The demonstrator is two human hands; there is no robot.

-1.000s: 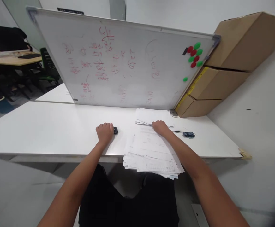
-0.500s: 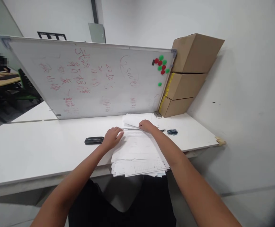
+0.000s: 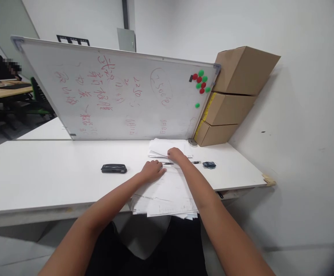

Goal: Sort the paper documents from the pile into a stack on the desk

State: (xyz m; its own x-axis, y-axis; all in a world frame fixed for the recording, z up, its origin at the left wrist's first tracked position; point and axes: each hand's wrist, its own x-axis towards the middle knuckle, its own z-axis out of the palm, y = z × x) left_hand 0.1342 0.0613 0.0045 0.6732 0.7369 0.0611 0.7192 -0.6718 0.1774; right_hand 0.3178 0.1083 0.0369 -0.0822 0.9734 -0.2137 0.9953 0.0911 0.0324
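Note:
A loose stack of printed papers (image 3: 167, 203) lies at the table's front edge, its near end overhanging toward my lap. My left hand (image 3: 153, 171) rests on the top of this stack, fingers stretched out and thumb apart. Behind it is a second pile of white papers (image 3: 169, 145). My right hand (image 3: 176, 154) is closed at that pile's near side, pinching the edge of a sheet that is slightly lifted. A dark pen (image 3: 168, 163) lies between the two piles, partly covered by my right arm.
A black stapler-like case (image 3: 114, 168) lies to the left on the white table (image 3: 54, 176). On the right are a small dark packet (image 3: 209, 165) and a grey round-ended object (image 3: 192, 142). Behind stand a whiteboard (image 3: 112, 96) with magnets and stacked cardboard boxes (image 3: 230, 107).
My left hand has moved right, onto the near stack. That stack has slid a little toward me, and the pen between the piles now shows. My right hand stays at the far pile.

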